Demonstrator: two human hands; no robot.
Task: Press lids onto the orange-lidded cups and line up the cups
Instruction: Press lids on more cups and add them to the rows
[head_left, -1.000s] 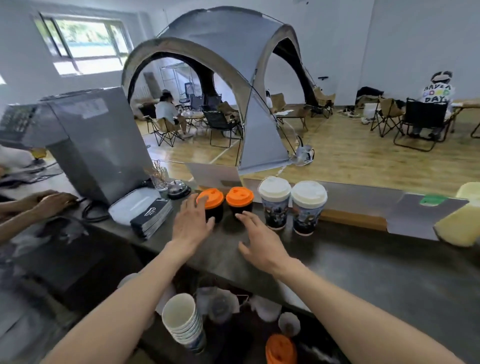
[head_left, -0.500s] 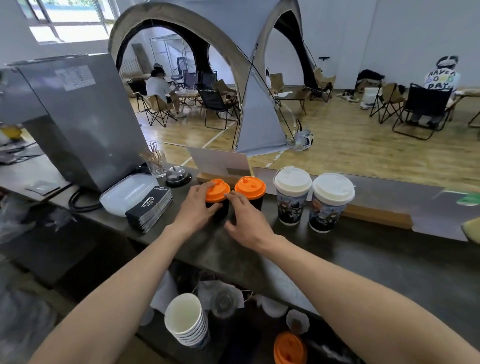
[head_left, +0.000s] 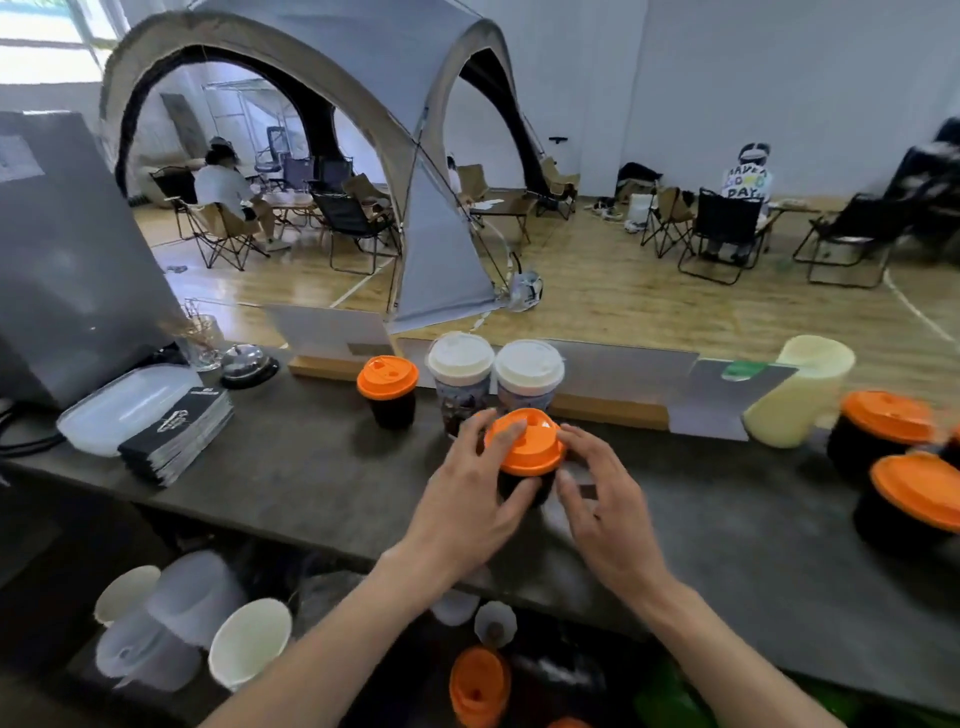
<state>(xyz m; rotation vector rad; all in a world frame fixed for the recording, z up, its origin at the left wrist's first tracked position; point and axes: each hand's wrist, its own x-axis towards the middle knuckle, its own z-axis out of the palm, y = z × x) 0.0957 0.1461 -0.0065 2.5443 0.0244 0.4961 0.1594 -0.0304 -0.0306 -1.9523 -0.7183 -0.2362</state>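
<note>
Left hand (head_left: 467, 499) grips the dark cup (head_left: 519, 486) mid-counter (head_left: 311, 467), fingers on its orange lid (head_left: 524, 441); right hand (head_left: 597, 499) hovers spread, just beside. Press off-centre and that lid could seat crooked, tipping the cup into the white-lidded cups (head_left: 493, 374) behind.

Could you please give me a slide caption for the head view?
Left hand grips an orange-lidded cup on the counter; right hand open beside it.

A large grey dome tent (head_left: 332, 104) with arched openings stands on a glossy wooden plank floor (head_left: 597, 301) before plain white walls (head_left: 779, 78). Black folding camp chairs (head_left: 722, 239) sit far right; a bright window (head_left: 41, 41) glows far left.
</note>
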